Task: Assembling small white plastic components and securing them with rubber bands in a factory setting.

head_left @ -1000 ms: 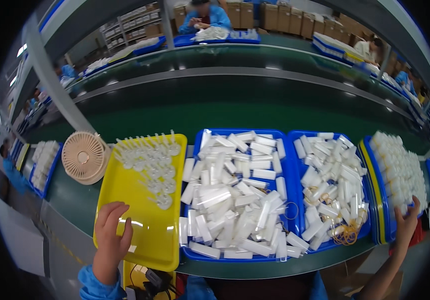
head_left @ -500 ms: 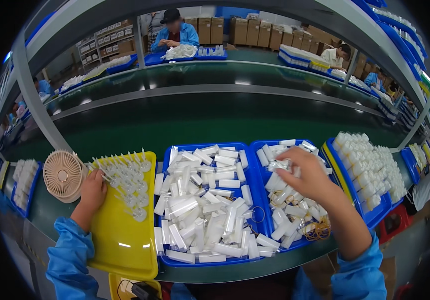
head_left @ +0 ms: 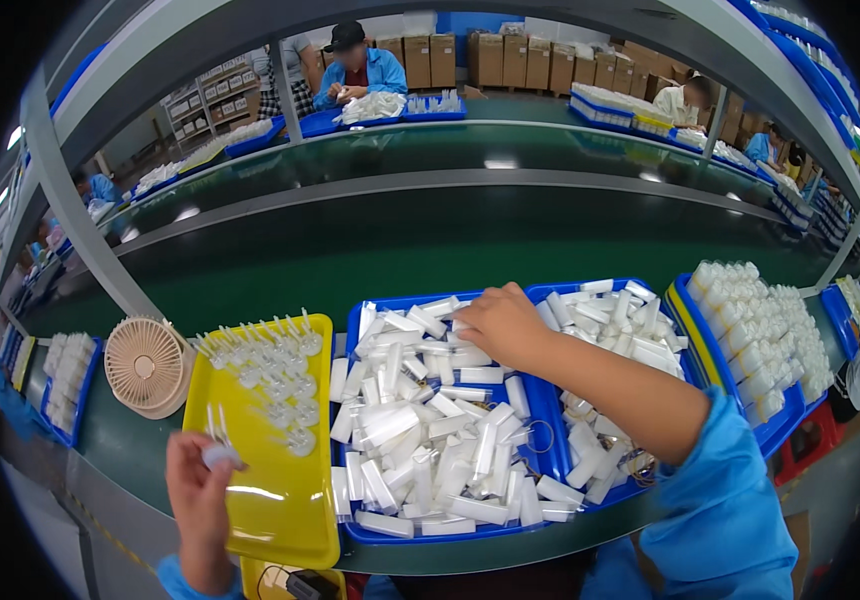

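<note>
At the near left of the yellow tray (head_left: 280, 520), my left hand (head_left: 200, 490) pinches a small whitish part with a round base and thin upright prongs (head_left: 218, 455). Several similar clear round parts with upright stems (head_left: 275, 380) stand in that tray's far half. My right hand (head_left: 510, 325) reaches over the far side of the middle blue tray (head_left: 358, 315). Its bent fingers close at a white rectangular block in clear film (head_left: 460, 332), among a heap of the same blocks (head_left: 420, 440); the fingertips are partly hidden.
A beige round fan (head_left: 145, 365) stands left of the yellow tray. Another blue tray (head_left: 550, 425) of white blocks adjoins on the right, then a tray of stacked white parts (head_left: 750, 330). Beyond the green bench (head_left: 430, 225), a person in blue (head_left: 375, 75) works. A grey post (head_left: 85, 200) rises left.
My right hand has moved left from the right blue tray to the middle one. My left hand has come nearer, away from the standing parts, with a prong-topped part in it.
</note>
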Demonstrator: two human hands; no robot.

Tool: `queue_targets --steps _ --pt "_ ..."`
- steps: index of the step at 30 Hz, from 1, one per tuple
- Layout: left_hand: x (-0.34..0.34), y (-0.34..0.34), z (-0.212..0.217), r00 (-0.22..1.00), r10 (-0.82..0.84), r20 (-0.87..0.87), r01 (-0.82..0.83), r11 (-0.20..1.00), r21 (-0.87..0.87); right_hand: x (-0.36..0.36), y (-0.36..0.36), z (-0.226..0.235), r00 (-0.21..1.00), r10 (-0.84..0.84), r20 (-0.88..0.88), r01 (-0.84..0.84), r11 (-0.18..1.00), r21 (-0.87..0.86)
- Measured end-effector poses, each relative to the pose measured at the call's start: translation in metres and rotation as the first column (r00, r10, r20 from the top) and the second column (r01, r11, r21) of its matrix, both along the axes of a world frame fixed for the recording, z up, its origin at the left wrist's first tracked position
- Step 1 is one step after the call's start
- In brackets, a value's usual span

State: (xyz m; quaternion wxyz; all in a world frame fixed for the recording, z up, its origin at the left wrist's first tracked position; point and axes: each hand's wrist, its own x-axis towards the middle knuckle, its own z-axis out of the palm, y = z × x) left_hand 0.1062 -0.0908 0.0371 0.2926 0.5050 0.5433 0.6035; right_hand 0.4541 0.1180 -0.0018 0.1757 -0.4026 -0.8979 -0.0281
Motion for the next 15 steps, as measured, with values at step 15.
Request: queue_targets --steps 15 --pt "0.184 -0.034 -0.032 0.774 -0.627 -0.088 0.617 0.715 0.329 0.048 -0.185 0.058 0.2 -0.688 -0.697 -0.647 0.442 -0.622"
